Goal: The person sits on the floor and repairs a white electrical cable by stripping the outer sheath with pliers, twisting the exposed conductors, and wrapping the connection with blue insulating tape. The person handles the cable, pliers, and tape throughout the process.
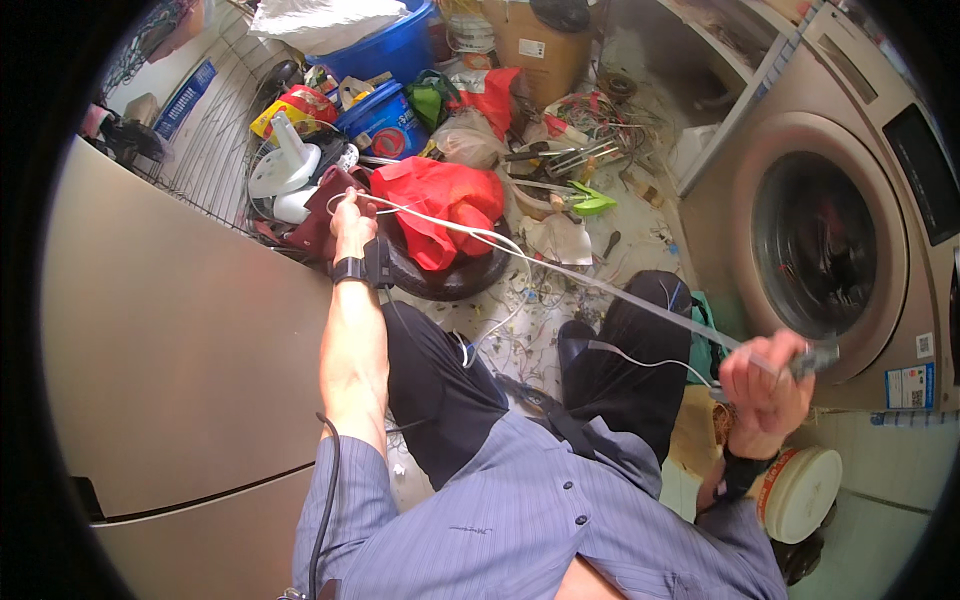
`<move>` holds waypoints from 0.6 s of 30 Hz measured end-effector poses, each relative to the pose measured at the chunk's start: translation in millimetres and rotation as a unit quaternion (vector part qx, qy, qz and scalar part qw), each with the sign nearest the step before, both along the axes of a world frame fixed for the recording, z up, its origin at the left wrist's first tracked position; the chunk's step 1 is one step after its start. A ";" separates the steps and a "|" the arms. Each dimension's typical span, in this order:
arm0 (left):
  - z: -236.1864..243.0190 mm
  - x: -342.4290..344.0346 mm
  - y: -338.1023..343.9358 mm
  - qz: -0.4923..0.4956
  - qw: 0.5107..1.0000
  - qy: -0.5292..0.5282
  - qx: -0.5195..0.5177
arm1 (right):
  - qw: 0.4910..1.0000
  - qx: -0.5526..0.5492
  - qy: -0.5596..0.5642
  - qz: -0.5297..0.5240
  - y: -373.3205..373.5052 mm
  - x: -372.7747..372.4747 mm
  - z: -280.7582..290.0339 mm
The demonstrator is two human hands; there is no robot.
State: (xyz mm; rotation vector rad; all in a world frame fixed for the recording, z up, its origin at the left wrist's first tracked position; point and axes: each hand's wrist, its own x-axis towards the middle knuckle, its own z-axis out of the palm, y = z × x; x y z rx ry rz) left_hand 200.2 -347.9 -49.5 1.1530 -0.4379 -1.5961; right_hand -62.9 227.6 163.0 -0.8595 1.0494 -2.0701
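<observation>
A white cable (600, 285) runs taut between my two hands, slanting down from left to right. My left hand (352, 218) is closed on its far end, where it loops beside a dark red folded piece. Out at the right, my right hand (765, 388) is closed in a fist around the other end. A greyish piece (818, 360) sticks out past that fist, too blurred to name. A thinner white strand hangs from near the right fist towards my knee. Another loop of cable dangles between my legs.
A red cloth bag (440, 205) lies on a black tyre (445, 275) ahead. Blue tubs (385, 125), a cardboard box (545, 50) and tangled wire scraps (605, 125) crowd the far floor. A washing machine (720, 230) stands right; a metallic panel (180, 350) rises left. A white bucket (808, 490) sits lower right.
</observation>
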 end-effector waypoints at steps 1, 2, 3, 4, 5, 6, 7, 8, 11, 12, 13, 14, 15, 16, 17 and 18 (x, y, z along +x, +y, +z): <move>-6.1 -6.2 2.9 -0.006 0.998 0.057 0.007 | 0.997 -0.029 -0.060 0.023 -8.5 1.2 -0.1; -11.3 -12.8 6.9 -0.032 0.995 0.089 0.018 | 0.999 -0.024 -0.021 0.038 -22.3 -0.7 -1.1; -16.7 -19.8 13.2 -0.065 0.994 0.083 0.016 | 0.997 -0.034 -0.006 0.064 -37.5 -2.3 -1.8; -21.0 -28.9 19.8 -0.113 0.988 0.101 -0.018 | 0.995 -0.017 -0.034 0.094 -50.1 -3.4 0.2; -26.1 -39.0 29.3 -0.127 0.983 0.131 -0.011 | 0.990 -0.004 -0.064 0.129 -62.4 -4.0 2.5; -28.3 -50.6 37.2 -0.120 0.978 0.169 0.016 | 0.988 0.015 -0.059 0.145 -73.5 -3.7 5.4; -30.5 -60.5 47.3 -0.129 0.975 0.183 0.013 | 0.985 0.036 -0.056 0.159 -83.5 -3.4 8.4; -32.2 -68.2 58.5 -0.139 0.974 0.180 0.013 | 0.982 0.045 -0.048 0.179 -94.0 -4.1 11.3; -29.8 -91.8 89.9 -0.139 0.964 0.221 0.056 | 0.978 0.070 -0.014 0.197 -116.2 -1.9 20.4; -27.6 -98.4 100.3 -0.157 0.958 0.232 0.061 | 0.980 0.079 -0.016 0.184 -123.2 -0.3 22.7; -25.7 -105.3 111.9 -0.163 0.953 0.244 0.081 | 0.978 0.085 -0.003 0.191 -129.0 -0.5 25.5; -24.9 -112.0 125.7 -0.221 0.939 0.251 0.080 | 0.975 0.096 0.013 0.198 -134.4 -1.5 28.5; -24.2 -120.4 139.9 -0.247 0.933 0.243 0.094 | 0.974 0.104 0.032 0.200 -140.2 -2.7 31.3; -24.2 -128.2 155.9 -0.273 0.923 0.247 0.109 | 0.975 0.106 0.047 0.189 -146.1 -1.9 32.2; -24.0 -135.0 171.8 -0.304 0.908 0.261 0.120 | 0.977 0.110 0.047 0.179 -152.6 -1.1 32.4; -23.4 -140.0 187.5 -0.352 0.886 0.280 0.115 | 0.978 0.111 0.050 0.166 -159.2 -1.0 32.5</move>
